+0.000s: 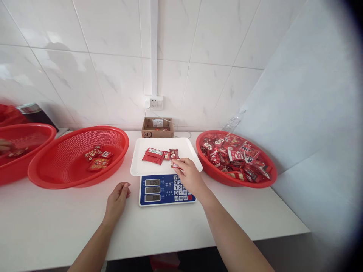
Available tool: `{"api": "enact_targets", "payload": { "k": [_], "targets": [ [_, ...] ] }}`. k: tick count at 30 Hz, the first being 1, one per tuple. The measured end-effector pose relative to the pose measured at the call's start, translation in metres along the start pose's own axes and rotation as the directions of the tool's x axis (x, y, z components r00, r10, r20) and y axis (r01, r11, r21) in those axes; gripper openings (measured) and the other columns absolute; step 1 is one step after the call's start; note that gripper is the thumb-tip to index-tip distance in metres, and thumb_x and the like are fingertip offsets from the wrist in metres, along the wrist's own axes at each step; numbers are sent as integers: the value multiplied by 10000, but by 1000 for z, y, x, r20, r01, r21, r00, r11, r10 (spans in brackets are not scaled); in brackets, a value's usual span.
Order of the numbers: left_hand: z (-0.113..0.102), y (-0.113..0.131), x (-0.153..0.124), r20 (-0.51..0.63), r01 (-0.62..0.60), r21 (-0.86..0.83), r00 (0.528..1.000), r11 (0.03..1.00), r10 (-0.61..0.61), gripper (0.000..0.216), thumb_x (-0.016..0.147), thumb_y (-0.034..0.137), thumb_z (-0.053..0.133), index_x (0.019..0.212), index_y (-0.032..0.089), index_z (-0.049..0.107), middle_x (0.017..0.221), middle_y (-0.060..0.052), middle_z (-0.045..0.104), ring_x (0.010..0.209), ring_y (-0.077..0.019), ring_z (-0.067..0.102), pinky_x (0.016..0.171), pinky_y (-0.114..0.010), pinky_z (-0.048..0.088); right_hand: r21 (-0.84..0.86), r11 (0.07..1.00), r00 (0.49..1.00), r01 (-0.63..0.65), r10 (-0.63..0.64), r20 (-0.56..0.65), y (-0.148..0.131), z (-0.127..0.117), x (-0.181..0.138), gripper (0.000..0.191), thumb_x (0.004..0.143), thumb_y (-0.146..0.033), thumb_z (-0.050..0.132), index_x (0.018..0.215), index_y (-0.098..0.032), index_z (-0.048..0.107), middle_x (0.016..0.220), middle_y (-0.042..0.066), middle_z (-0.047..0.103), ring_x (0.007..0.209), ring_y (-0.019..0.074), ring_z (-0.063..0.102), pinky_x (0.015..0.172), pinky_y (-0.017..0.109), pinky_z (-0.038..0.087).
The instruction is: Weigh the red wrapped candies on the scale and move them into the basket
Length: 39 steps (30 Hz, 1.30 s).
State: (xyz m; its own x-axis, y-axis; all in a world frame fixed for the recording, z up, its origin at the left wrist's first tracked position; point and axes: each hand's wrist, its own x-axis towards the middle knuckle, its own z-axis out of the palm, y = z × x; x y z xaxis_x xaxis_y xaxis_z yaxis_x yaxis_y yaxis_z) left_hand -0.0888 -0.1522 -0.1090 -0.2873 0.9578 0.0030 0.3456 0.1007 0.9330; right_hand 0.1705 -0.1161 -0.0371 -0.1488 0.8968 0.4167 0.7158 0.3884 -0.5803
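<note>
Cropped forearms (231,226), right hand (189,173) with grip closed on a half-hidden packet (176,166), left hand's (117,198) grip unclear.

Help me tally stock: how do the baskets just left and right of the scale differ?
The left basket holds only a few packets; the right basket is heaped with them. The left basket's floor partly shows; the right basket's is hidden. The right basket stands by the side wall, the left basket away from it. Both are red, on the white table.
</note>
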Motion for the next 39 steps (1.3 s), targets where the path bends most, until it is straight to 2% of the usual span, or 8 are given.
{"api": "enact_targets", "payload": {
  "k": [5, 9, 15, 21, 24, 30, 35, 39],
  "targets": [
    [0, 0, 0, -1, 3, -7, 1000, 1000, -3, 377, 737, 552, 445, 825, 208, 573, 649, 13, 556, 645, -151, 549, 665, -279, 469, 30, 999, 999, -10, 9, 39, 0, 13, 12, 371, 776, -116, 507, 1117, -228, 601, 1066, 73, 544, 1042, 188, 504, 954, 357, 396],
    [0, -2, 0, 1, 0, -13, 1000, 1000, 0, 380, 740, 554, 442, 826, 208, 573, 648, 14, 557, 647, -150, 548, 665, -278, 467, 79, 997, 1000, 19, -18, -11, 0, 15, 13, 388, 783, -117, 492, 1150, -212, 573, 1239, 89, 469, 1160, 176, 448, 1000, 333, 368],
    [0, -7, 1, 24, 2, -5, 1000, 1000, -2, 376, 758, 551, 430, 852, 213, 565, 668, 16, 550, 675, -148, 543, 685, -275, 465, 43, 999, 988, 15, -9, -155, 8, 0, 0, 318, 822, -220, 477, 1120, -223, 588, 1227, 87, 511, 1149, 188, 475, 1000, 369, 378],
    [0, -8, 2, 27, 4, 0, 1000, 1000, -4, 360, 767, 538, 429, 858, 218, 566, 680, 17, 555, 687, -146, 547, 697, -271, 467, 15, 998, 969, -56, 58, -241, 31, -21, -20, 280, 825, -310, 478, 1046, -218, 622, 1165, 94, 558, 1103, 212, 506, 850, 362, 487],
    [0, -8, 2, 25, 6, 6, 1000, 1000, -6, 356, 764, 535, 432, 854, 219, 569, 679, 16, 557, 678, -147, 546, 690, -270, 467, -14, 996, 962, -90, 84, -258, 43, -31, -27, 286, 824, -322, 475, 1041, -208, 621, 1131, 92, 588, 1068, 215, 530, 898, 388, 450],
    [1, -12, 4, 33, -1, 0, 999, 1000, 1, 376, 761, 552, 426, 859, 217, 565, 670, 16, 550, 685, -150, 544, 695, -277, 468, -106, 984, 981, -143, 126, -148, 51, -33, -30, 348, 836, -364, 450, 1093, -187, 604, 1121, 101, 607, 1126, 239, 490, 928, 415, 413],
    [1, -13, 4, 27, 8, 25, 1000, 1000, -9, 386, 765, 555, 417, 869, 214, 566, 681, 12, 558, 683, -154, 556, 698, -291, 468, -172, 980, 995, -97, 99, 3, 42, -24, -23, 371, 855, -408, 417, 1093, -208, 620, 1216, 73, 566, 1273, 266, 321, 1019, 479, 297],
    [1, -11, 3, 27, 13, 36, 1000, 999, -14, 382, 763, 550, 418, 867, 212, 564, 685, 9, 560, 675, -156, 558, 695, -295, 469, -228, 969, 988, -90, 116, 101, 32, -19, -17, 380, 876, -425, 365, 1105, -253, 614, 1255, 43, 540, 1291, 284, 284, 1035, 548, 207]
  ]
}}
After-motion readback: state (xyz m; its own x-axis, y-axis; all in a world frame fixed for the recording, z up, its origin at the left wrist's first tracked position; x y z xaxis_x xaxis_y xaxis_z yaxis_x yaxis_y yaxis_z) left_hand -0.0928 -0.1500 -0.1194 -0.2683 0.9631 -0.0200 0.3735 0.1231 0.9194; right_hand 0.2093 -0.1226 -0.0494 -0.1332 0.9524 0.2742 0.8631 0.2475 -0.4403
